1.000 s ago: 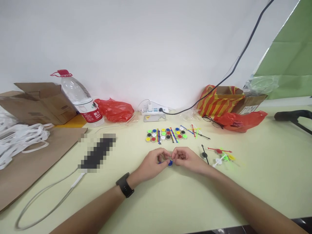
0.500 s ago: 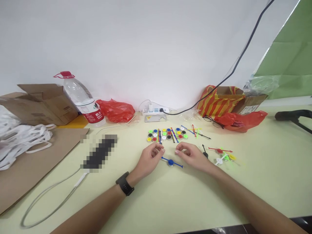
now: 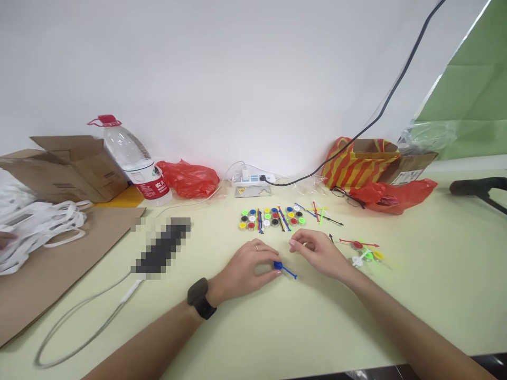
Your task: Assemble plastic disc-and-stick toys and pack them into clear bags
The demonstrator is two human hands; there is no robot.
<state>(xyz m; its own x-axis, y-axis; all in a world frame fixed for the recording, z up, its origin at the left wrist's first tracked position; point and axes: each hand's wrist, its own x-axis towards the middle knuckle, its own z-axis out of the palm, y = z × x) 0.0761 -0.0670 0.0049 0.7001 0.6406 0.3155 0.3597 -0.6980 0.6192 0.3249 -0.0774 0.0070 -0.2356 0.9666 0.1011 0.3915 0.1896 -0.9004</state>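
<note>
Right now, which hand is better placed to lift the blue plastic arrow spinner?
Likely the left hand: it pinches the blue plastic arrow spinner, while the right hand is apart from it.

The blue spinner (image 3: 278,265) seems to be of smooth plastic, with a slight shine. The small discs (image 3: 266,222) look also plastic and glossy. The table (image 3: 336,327) has a smooth surface, rather matt. The bottle (image 3: 125,146) is of clear, shiny plastic. The red bag (image 3: 189,179) beside it is of thin, wrinkled, glossy plastic, whereas the box (image 3: 69,177) at the left is of matt cardboard. The white straps (image 3: 45,229) appear to be of soft, dull cloth.
</note>
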